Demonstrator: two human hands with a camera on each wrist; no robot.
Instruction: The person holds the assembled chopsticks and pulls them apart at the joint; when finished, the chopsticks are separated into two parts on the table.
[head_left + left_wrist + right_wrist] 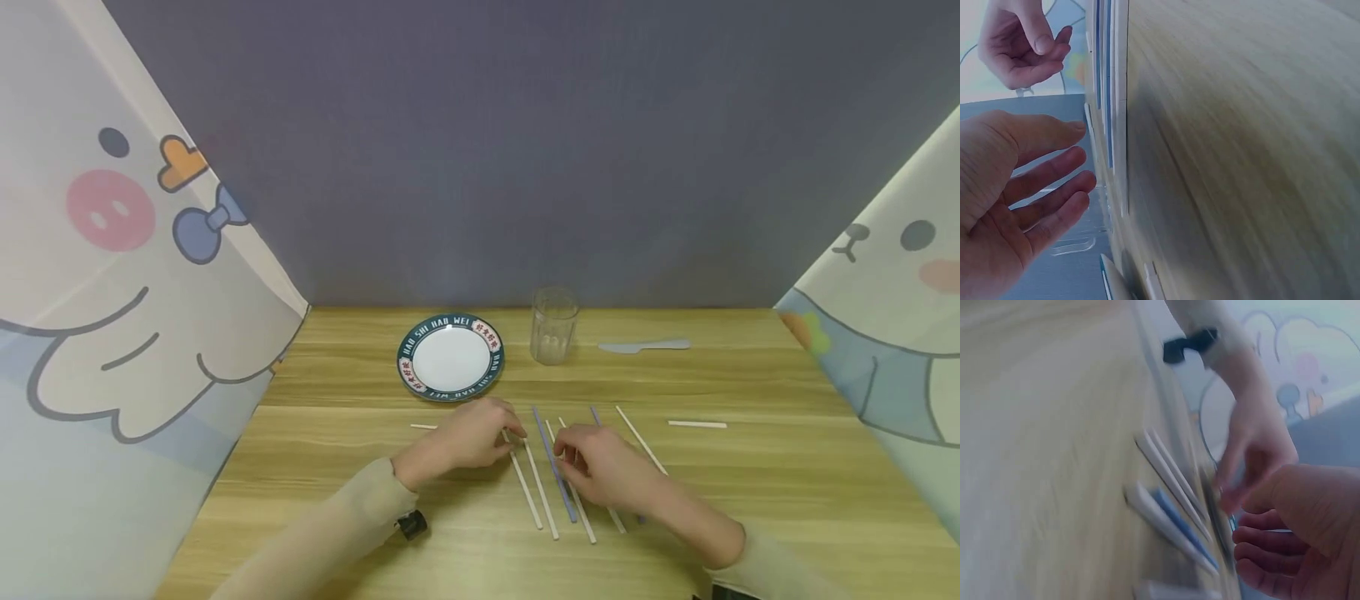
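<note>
Several thin sticks lie side by side on the wooden table, running away from me. Some are white, such as the white stick (pixel 542 492), and others bluish-purple, like the purple stick (pixel 546 442). My left hand (pixel 468 435) hovers at the far ends of the leftmost white sticks. In the left wrist view its fingers are loosely bent with nothing between them. Over the middle of the row is my right hand (pixel 611 471), hiding parts of several sticks. Its fingers curl loosely and appear to hold nothing in the left wrist view.
Behind the sticks stand a plate (pixel 405 354) with a dark green rim and a clear glass (pixel 553 329). A white plastic knife (pixel 645 345) lies right of the glass. One white stick (pixel 697 424) lies crosswise at right, another white stick (pixel 422 427) at left, partly hidden.
</note>
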